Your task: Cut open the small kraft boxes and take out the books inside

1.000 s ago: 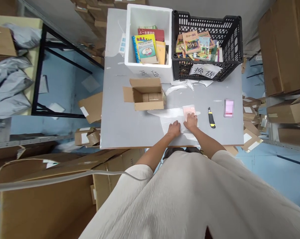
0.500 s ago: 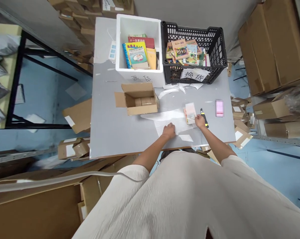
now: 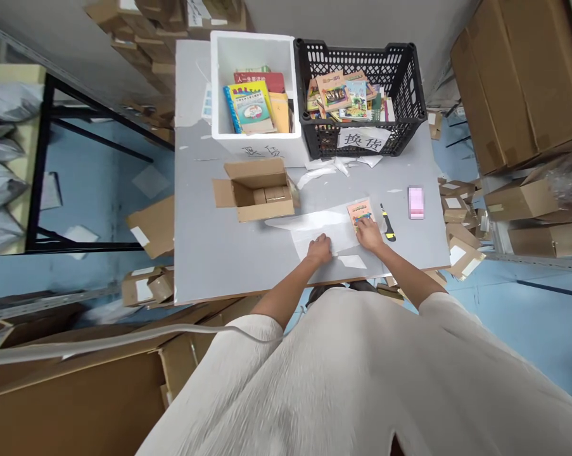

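My left hand (image 3: 320, 248) rests on a thin, whitish translucent sheet (image 3: 320, 220), fingers slightly bent and apart, pressing it to the grey table (image 3: 228, 259). On the sheet's right end lies a small orange book (image 3: 358, 208) with a colourful cover. My right hand (image 3: 368, 234) is laid over the book's lower part, fingers spread on the cover and hiding some of it. Just right of that hand is a black and yellow utility knife (image 3: 387, 223), apart from it.
An opened cardboard box (image 3: 261, 209) stands left of the sheet. At the back are a white foam box (image 3: 257, 147) and a black plastic crate (image 3: 404, 136), both holding books. A phone (image 3: 415, 202) lies at right. Cartons (image 3: 514, 95) stand beyond the table.
My right hand has let go of the pale flap it held over the book and moved left onto the cover, which now shows orange. My left hand stays on the sheet.
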Demonstrator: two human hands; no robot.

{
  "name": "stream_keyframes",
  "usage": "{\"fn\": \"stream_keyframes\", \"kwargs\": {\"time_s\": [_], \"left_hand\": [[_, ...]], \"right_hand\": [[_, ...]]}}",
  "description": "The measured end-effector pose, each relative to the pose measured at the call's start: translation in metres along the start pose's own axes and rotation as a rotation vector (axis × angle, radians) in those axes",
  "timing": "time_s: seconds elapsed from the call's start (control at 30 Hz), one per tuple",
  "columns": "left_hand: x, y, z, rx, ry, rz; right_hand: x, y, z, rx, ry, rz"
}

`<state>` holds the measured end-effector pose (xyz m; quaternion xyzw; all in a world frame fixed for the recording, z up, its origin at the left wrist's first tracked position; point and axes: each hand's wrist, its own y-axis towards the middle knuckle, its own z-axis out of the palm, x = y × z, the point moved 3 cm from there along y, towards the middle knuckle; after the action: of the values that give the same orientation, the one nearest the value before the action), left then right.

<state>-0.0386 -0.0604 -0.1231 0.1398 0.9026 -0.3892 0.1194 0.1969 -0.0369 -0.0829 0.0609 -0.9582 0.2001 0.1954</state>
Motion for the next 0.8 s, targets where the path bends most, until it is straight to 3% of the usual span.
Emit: {"fn": "stream_keyframes", "kwargs": {"time_s": [0.13, 0.27, 0.37, 0.53, 0.8], "left_hand": [[0.001, 0.0, 0.0, -0.02, -0.025, -0.015], [0.0, 0.003, 0.001, -0.051, -0.092, -0.05], [-0.005, 0.007, 0.002, -0.083, -0.172, -0.082], [-0.021, 0.019, 0.002, -0.138, -0.324, -0.151], [-0.05, 0.04, -0.004, -0.196, -0.428, -0.144]], "right_hand": [[-0.03, 0.004, -0.002, -0.022, -0.022, 0.273], [-0.049, 0.008, -0.002, 0.029, 0.001, 0.328], [-0.049, 0.016, 0.002, 0.029, 0.04, 0.339], [-0.044, 0.027, 0.008, -0.003, 0.097, 0.471], [-0.034, 0.035, 0.022, -0.044, 0.157, 0.593]]}}
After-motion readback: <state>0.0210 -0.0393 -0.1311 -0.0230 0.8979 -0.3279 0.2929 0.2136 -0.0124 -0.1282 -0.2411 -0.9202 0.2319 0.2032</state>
